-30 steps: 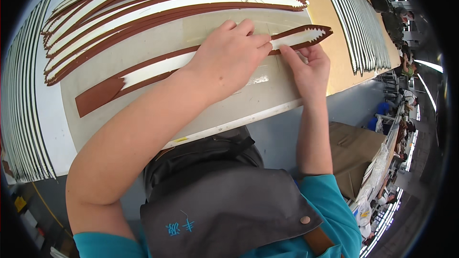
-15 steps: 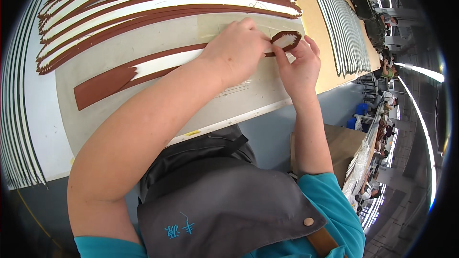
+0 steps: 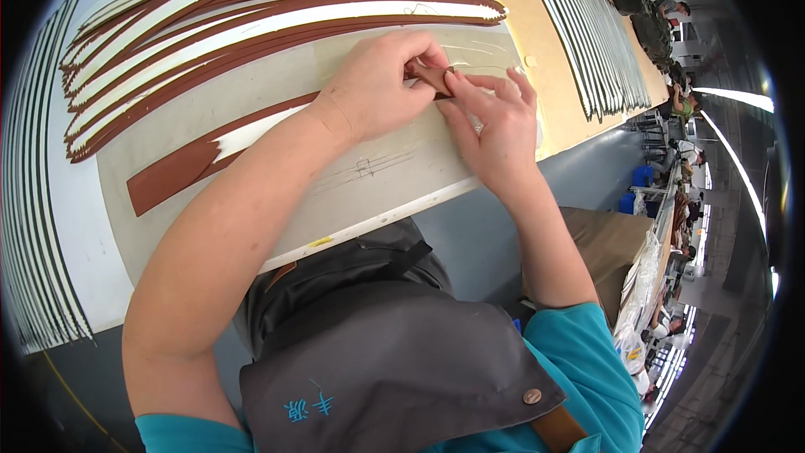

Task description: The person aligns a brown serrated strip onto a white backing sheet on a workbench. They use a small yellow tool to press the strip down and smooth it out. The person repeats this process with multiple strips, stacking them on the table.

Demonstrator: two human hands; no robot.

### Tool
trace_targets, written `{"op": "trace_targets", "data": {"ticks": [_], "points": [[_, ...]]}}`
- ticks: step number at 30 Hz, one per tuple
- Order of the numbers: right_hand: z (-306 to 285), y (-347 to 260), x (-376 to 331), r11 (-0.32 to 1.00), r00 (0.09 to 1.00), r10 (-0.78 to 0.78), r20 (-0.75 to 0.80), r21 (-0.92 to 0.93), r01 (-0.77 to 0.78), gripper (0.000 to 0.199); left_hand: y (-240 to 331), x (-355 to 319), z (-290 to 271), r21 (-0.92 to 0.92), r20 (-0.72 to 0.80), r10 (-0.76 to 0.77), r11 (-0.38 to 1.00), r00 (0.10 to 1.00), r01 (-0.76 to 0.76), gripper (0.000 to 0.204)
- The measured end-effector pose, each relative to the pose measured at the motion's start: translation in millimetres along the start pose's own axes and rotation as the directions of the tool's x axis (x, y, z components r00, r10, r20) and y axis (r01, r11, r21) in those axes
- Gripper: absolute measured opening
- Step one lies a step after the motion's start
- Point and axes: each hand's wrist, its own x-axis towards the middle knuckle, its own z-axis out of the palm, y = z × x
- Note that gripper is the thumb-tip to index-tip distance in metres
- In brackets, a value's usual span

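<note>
Fingers (image 3: 423,59) of the left hand (image 3: 381,88) are pinching the rolled end of a brown leather strip (image 3: 189,169) — the right hand (image 3: 495,122) is pressing beside it — lying across the pale bench (image 3: 394,184) mat, below the stacked strips (image 3: 251,8).

A long brown leather strip (image 3: 180,169) with a white underside lies flat and slantwise on the pale mat (image 3: 377,184). Its far end is curled back on itself, showing as a small brown fold (image 3: 432,77).

Bright, even overhead light; sharp centre, fisheye bending, black rim.
</note>
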Motion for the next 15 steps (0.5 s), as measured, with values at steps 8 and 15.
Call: {"op": "trace_targets", "data": {"ticks": [8, 15], "points": [[7.4, -1.1, -20.8, 0.994, 0.995, 0.096, 0.017, 0.054, -0.096, 0.044, 3.2, -2.9, -3.3, 0.085, 0.033, -0.038, 0.996, 0.999, 0.035, 0.023], [15.2, -9.9, -29.0, 0.984, 0.990, 0.142, 0.006, 0.104, -0.142, 0.050, 2.6, -1.7, -13.9, 0.119, 0.132, -0.084, 0.991, 0.988, 0.068, 0.027]]}}
